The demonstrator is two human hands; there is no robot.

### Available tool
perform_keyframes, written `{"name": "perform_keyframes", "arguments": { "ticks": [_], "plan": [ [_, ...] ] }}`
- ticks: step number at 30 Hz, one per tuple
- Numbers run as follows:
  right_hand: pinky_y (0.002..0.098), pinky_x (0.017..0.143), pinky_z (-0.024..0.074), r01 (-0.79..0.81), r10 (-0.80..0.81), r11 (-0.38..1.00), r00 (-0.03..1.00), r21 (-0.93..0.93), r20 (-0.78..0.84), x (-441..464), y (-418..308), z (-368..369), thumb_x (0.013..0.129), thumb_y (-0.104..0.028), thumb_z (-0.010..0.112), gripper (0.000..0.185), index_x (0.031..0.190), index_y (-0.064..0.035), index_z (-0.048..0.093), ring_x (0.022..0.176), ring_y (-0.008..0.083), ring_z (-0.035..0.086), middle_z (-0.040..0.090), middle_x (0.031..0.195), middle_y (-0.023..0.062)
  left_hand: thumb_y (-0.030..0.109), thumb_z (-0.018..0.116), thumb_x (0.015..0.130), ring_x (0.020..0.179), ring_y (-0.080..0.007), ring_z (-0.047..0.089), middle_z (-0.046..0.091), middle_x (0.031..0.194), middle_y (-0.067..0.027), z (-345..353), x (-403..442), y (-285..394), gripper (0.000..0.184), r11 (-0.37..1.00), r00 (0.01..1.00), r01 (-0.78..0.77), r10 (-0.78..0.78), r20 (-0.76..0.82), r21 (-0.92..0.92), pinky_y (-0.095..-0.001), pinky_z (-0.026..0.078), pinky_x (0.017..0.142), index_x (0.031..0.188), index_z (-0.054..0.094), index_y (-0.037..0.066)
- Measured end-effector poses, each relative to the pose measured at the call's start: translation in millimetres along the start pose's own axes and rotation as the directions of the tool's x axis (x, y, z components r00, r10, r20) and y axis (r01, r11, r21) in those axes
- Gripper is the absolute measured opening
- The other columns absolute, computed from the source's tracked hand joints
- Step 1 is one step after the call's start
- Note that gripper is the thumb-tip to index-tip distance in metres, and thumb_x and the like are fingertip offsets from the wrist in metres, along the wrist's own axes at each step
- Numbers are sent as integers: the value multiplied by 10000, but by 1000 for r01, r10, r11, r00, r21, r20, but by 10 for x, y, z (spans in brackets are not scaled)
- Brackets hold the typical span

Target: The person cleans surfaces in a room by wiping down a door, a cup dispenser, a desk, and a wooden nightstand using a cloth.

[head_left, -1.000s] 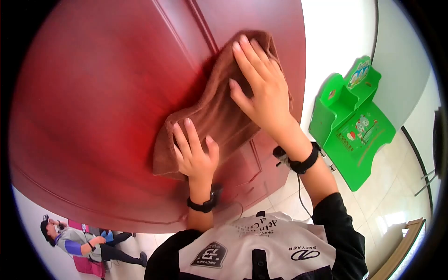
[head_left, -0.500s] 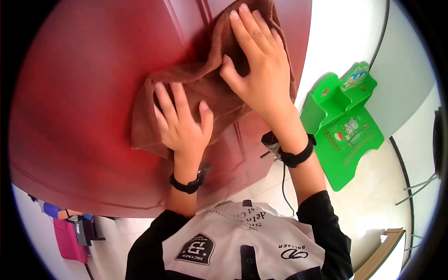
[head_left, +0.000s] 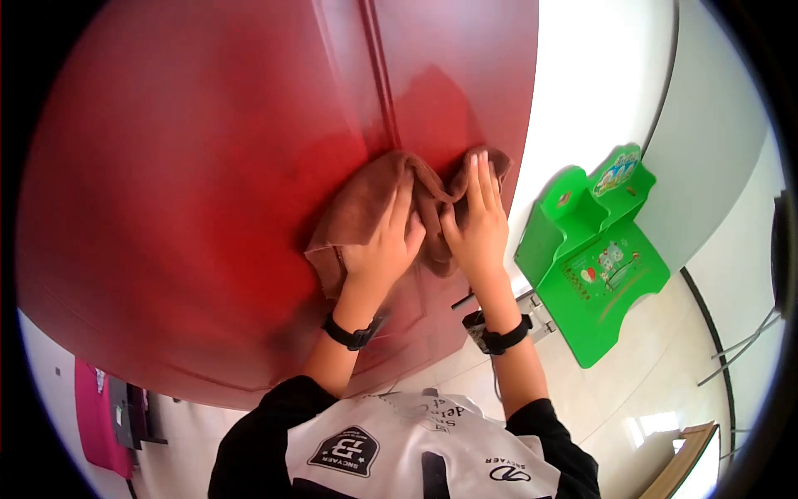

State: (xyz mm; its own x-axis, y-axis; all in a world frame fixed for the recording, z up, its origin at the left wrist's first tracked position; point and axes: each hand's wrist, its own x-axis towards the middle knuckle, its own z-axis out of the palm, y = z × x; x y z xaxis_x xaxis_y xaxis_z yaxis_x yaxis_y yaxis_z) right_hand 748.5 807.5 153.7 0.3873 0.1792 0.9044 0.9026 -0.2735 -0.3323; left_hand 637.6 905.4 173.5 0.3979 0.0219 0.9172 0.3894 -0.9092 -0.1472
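Observation:
A brown cloth (head_left: 357, 204) lies bunched against a large red panelled surface that looks like a door (head_left: 208, 191). My left hand (head_left: 381, 254) rests on the cloth's left part, its fingers stretched upward and partly among the folds, the thumb apart. On the cloth's right end, near the red surface's right edge, my right hand (head_left: 482, 229) presses with straight fingers. Between the two thumbs the cloth is gathered into folds. Each wrist wears a black strap with a small dark device.
Right of the red surface stands a green desk-like piece (head_left: 615, 270) with printed pictures, against a pale wall. A magenta object (head_left: 96, 416) and dark boxes are at the lower left. A wooden-edged piece (head_left: 686, 466) is at the lower right, on the pale tiled floor.
Both hands have moved down the red surface with the cloth, the right one farthest. The hands are closer together and the cloth is more bunched. The view has shifted slightly.

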Motion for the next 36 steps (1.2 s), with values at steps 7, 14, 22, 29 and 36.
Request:
{"name": "perform_keyframes", "arguments": {
  "ticks": [7,14,22,29,36],
  "plan": [
    [469,1068,313,-121,104,980,988,158,112,-632,-31,132,734,-110,613,683,1360,40,386,1271,433,389,399,1385,268,227,606,781,1044,-294,594,592,1214,-95,-5,-574,-135,510,994,995,-46,55,86,-104,-401,485,888,1284,553,158],
    [473,1087,268,-83,0,940,970,330,243,-1055,-735,328,771,-139,607,660,1378,-5,386,1313,425,333,337,1442,235,313,577,806,1136,-412,489,468,1321,-223,-649,-980,-701,550,972,942,234,-234,240,28,-481,406,921,1279,496,43],
    [449,942,373,272,-282,947,959,172,33,-228,-1550,387,747,-97,610,602,1329,-34,473,1273,350,418,418,1399,188,132,554,768,1318,-482,279,326,1437,-251,-1329,-1079,-1200,632,911,910,409,-411,56,44,-548,238,1064,1371,399,22],
    [462,979,336,447,-438,857,894,256,-94,9,-2549,675,696,-79,578,576,1269,-49,531,1255,282,445,470,1368,117,272,612,756,1319,-534,175,206,1464,-297,-1446,-1421,-1422,731,873,892,442,-451,-4,206,-636,179,1041,1388,356,8],
    [413,1016,357,503,-640,624,768,598,22,-475,-2767,828,765,-96,542,481,1241,-29,561,1211,266,480,508,1331,107,269,608,779,1334,-513,147,214,1451,-272,-1434,-1655,-1406,674,880,891,449,-454,-3,155,-631,152,1043,1351,373,1]
  ]
}}
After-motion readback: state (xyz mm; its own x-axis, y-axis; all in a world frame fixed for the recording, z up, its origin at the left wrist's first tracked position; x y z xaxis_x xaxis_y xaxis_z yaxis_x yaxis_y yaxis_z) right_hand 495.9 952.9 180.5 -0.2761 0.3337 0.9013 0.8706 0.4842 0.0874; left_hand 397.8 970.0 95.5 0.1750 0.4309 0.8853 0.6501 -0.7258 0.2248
